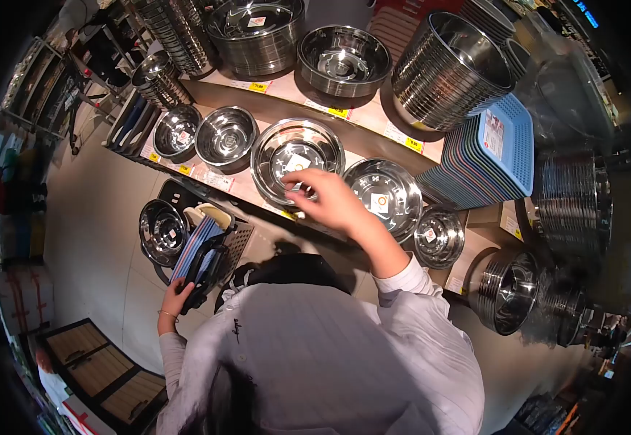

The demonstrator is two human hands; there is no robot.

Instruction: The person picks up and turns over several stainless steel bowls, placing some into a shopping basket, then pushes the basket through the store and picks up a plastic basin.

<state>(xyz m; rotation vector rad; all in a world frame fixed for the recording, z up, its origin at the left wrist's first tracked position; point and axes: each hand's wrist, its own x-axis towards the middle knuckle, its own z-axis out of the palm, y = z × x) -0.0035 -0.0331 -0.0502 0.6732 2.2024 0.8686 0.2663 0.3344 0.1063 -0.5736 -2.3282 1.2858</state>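
Note:
My right hand [328, 199] reaches forward to a large steel bowl [297, 152] on the middle shelf, fingers curled at its near rim over the sticker inside. Whether the fingers grip the rim I cannot tell. My left hand [177, 298] holds a stack of flat trays or plates [198, 254] with blue, white and dark edges, upright against my side. A steel bowl [162, 230] sits just left of that stack, on a lower level.
Shelves hold many steel bowls: two smaller ones [226, 135] left of the big bowl, another [384, 192] and a small one [439, 235] to its right. Stacked steel pots [450, 69] and blue mesh trays [500, 148] stand right. Yellow price tags line the shelf edges.

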